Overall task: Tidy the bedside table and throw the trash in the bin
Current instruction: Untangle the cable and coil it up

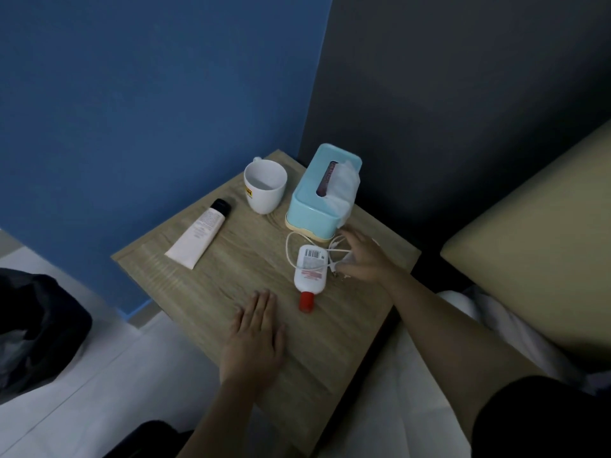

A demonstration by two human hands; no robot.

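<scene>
Left hand (256, 338) lies flat on the wooden desk (205, 285), fingers straight and close together, gripping nothing. Right hand (362, 259) is down over a white cable (294, 246), its grip curled around the bunched cable end; something pale shows under the palm, maybe crumpled tissue, but the dim light makes that hard to call. Touching that grip on its left lies a white bottle (310, 269) on its side, red cap (306, 301) pointing toward the person, the cable looping across the bottle's label. Just beyond the right grip sits a light-blue tissue box (314, 200), a tissue sticking out of its slot. Further off, past the box, an empty white mug (264, 186) stands upright. Well out beyond the left grip lies a white tube (198, 236) with a black cap. Far to the left grip's outer side, on the floor, a dark bag-lined bin (36, 325).
</scene>
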